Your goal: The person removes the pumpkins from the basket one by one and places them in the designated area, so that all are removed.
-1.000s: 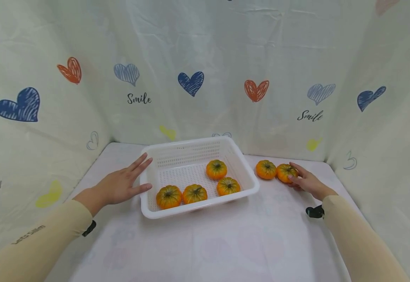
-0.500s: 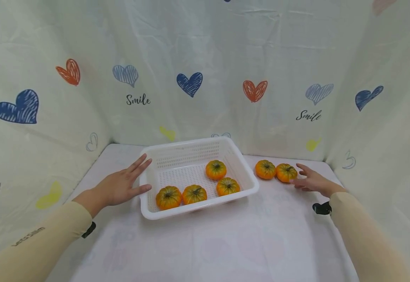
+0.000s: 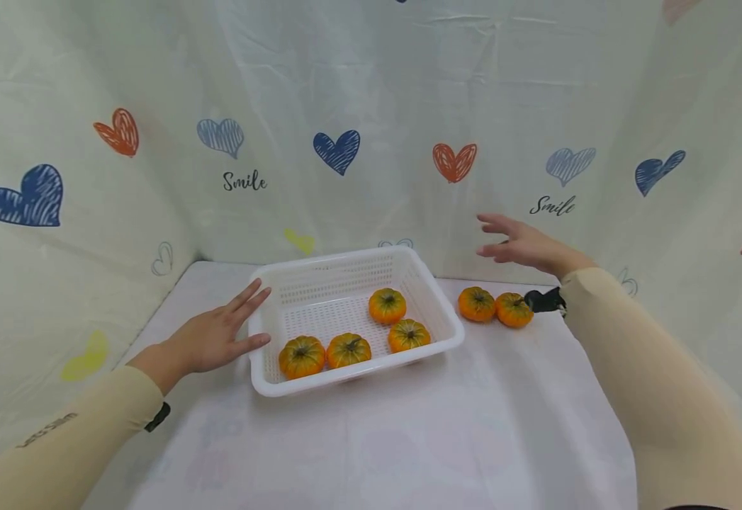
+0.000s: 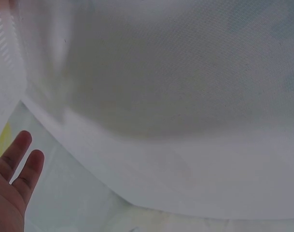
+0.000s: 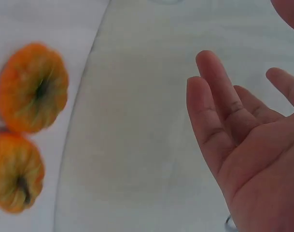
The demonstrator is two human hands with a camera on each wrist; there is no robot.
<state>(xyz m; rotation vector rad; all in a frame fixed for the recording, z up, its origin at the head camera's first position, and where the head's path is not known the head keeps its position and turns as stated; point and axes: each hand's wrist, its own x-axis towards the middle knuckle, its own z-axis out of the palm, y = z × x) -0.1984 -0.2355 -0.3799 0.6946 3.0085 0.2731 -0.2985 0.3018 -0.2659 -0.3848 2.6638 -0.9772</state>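
A white plastic basket (image 3: pixel 358 370) stands on the table with several small orange-and-green pumpkins in it, among them a front-left pumpkin (image 3: pixel 302 356) and a rear pumpkin (image 3: pixel 387 306). My left hand (image 3: pixel 208 338) is at the basket's left rim, fingers spread and straight. To the right of the basket, two more pumpkins lie side by side on the table, a left one (image 3: pixel 476 304) and a right one (image 3: pixel 514 310). My right hand (image 3: pixel 520 242) is raised above and behind them, holding nothing; in the right wrist view its palm (image 5: pixel 267 164) shows bare, fingers loosely extended.
The white-covered table (image 3: pixel 371 453) meets a pale curtain (image 3: pixel 396 85) printed with hearts along its back and sides. Dark wrist straps show on both sleeves; the right strap (image 3: pixel 544 301) overlaps the right loose pumpkin in the head view.
My right hand has let go of the right loose pumpkin, drawn back, then risen up and leftward over the table's back edge. My left hand keeps its place at the basket.
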